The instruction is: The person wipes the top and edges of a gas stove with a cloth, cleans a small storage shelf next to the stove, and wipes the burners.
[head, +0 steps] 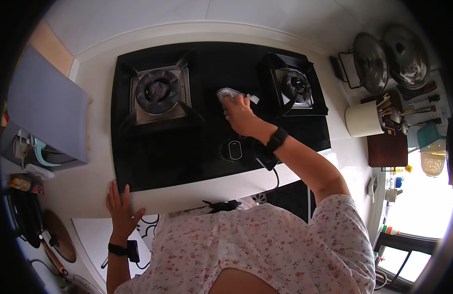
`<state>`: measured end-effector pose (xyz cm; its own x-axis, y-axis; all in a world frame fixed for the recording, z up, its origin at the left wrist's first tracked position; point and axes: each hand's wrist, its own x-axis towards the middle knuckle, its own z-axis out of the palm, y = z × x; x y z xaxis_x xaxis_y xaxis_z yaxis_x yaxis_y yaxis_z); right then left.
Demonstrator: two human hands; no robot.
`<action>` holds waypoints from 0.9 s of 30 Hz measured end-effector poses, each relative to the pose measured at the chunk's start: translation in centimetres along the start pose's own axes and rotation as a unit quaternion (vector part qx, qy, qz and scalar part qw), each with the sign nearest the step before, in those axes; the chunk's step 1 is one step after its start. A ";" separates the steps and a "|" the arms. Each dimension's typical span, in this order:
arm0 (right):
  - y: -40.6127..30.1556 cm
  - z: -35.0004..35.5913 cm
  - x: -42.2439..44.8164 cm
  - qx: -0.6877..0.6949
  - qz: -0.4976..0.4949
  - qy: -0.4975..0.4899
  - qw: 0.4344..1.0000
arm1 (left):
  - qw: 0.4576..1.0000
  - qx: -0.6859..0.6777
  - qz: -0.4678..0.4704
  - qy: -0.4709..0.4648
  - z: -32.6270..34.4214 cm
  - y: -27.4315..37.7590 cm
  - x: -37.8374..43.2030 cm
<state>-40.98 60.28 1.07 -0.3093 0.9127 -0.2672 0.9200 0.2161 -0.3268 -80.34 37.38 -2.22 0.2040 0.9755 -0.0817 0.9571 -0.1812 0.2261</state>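
My right hand [243, 115] grips a bunched, light-coloured cloth [228, 93] on the black glass gas hob [167, 156], between its two burners. The cloth's far edge and one loose corner show; the rest is under my fingers. To the left of it sits the left burner [158, 92] on a square metal drip plate, and to the right the right burner [296, 87] with its black pan support [272, 73]. My left hand [120, 205] rests with fingers spread on the pale countertop [182, 196], its fingertips by the hob's front left corner.
A grey-blue box [50, 106] with a teal-handled item stands at the left. Along the right are metal pot lids [371, 62], a cream utensil holder [362, 119] and a brown board [388, 149]. A cable [277, 180] hangs from my right wrist past the counter edge.
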 end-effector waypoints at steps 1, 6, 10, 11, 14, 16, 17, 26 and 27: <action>-0.6 0.1 0.1 0.009 -0.030 0.006 1.000 | 1.000 0.004 0.000 0.001 0.0 0.0 0.0; -1.6 1.1 -0.1 0.065 -0.199 -0.022 0.978 | 1.000 0.001 -0.006 -0.010 -0.6 0.2 0.0; 3.4 -2.6 -1.7 0.078 -0.231 -0.119 0.962 | 1.000 0.001 0.001 -0.006 -0.6 0.2 0.1; 5.2 -3.3 -1.4 0.082 -0.233 -0.148 0.958 | 1.000 0.002 0.003 -0.002 -0.5 0.2 0.0; 9.0 -4.1 -0.5 0.083 -0.125 0.054 0.987 | 1.000 0.005 0.004 -0.001 -0.4 0.2 0.2; 10.1 -4.0 1.4 0.045 -0.103 0.155 0.982 | 1.000 0.008 0.003 -0.005 -0.6 0.3 0.2; 10.7 -3.7 2.4 0.030 -0.076 0.193 0.978 | 1.000 0.008 0.003 -0.007 -0.7 0.4 0.2; 6.5 -2.4 -0.5 0.014 0.010 0.133 0.991 | 0.999 0.034 0.008 -0.001 0.0 0.0 0.0; 6.2 -1.6 -1.1 0.022 0.002 0.147 0.989 | 0.999 0.038 0.008 0.000 -0.1 0.0 -0.1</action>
<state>-34.57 61.11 0.76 -0.2165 0.9763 0.0045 0.9079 0.2030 -0.3667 -80.36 37.32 -2.11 0.2193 0.9725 -0.0786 0.9666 -0.2056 0.1531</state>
